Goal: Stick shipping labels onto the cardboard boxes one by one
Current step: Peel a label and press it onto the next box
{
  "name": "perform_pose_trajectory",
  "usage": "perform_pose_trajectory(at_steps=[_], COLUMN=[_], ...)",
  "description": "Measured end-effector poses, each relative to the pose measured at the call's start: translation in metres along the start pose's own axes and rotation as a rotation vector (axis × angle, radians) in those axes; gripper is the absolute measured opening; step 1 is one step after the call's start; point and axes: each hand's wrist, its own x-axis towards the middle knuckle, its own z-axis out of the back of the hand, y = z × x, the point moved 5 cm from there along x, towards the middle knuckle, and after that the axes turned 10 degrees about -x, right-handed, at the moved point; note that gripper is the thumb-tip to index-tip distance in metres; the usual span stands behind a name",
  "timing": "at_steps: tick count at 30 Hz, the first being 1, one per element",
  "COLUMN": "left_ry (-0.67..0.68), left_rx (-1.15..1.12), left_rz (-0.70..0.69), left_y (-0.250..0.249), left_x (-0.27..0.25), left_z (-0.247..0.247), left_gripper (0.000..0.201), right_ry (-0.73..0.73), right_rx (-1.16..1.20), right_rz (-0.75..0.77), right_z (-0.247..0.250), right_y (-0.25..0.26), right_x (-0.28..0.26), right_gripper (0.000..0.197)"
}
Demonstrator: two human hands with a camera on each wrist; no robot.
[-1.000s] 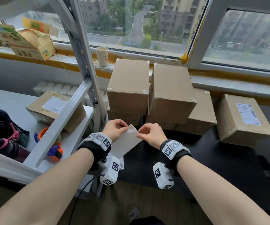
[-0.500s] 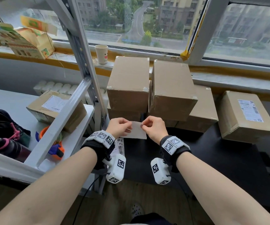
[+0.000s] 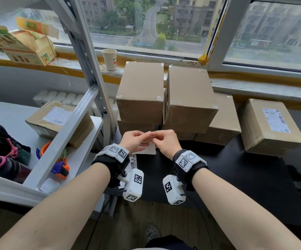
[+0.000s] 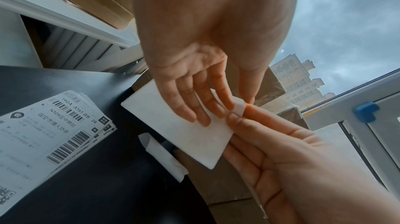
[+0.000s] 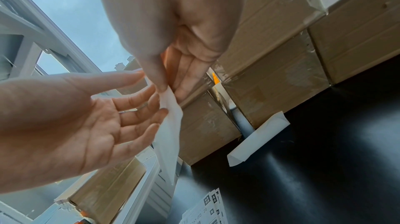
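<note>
Both my hands hold one white shipping label [image 3: 147, 149] by its top edge, just in front of the stacked cardboard boxes [image 3: 140, 91]. My left hand [image 3: 137, 139] has its fingers [image 4: 194, 108] behind the sheet and its thumb near the upper corner. My right hand [image 3: 164, 141] pinches that same corner between thumb and fingers [image 5: 162, 87]. The label [image 4: 184, 132] shows its blank side to the wrist cameras. Two plain boxes top the stack, the other [image 3: 189, 94] at right. A labelled box [image 3: 270, 127] lies further right.
A stack of printed labels [image 4: 43, 133] and a white paper strip [image 4: 164, 157] lie on the black table [image 3: 236, 177] below my hands. At left stands a grey metal shelf [image 3: 63, 141] holding a labelled box [image 3: 59, 121] and an orange tape dispenser [image 3: 59, 168]. A paper cup [image 3: 109, 59] sits on the sill.
The label went from slanted to level, then hung lower as my hands drew together until the fingertips meet at its top edge. The boxes have not moved.
</note>
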Motion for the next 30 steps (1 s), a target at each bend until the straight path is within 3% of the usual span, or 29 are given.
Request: perform_pose_trajectory(at_steps=[15, 23, 30], left_ry=[0.006, 0.009, 0.070], left_rx=[-0.021, 0.014, 0.026], left_rz=[-0.075, -0.077, -0.077], left_y=[-0.002, 0.002, 0.001], left_x=[-0.006, -0.004, -0.002], left_z=[0.004, 0.001, 0.001], left_gripper=[0.008, 0.010, 0.010], right_ry=[0.088, 0.142, 0.178], right_rx=[0.165, 0.239, 0.537], right_rz=[-0.024, -0.031, -0.222], right_z=[-0.005, -0.004, -0.003], right_y=[0.004, 0.006, 0.001], right_x=[-0.011, -0.019, -0.023], right_gripper=[0.021, 0.023, 0.021])
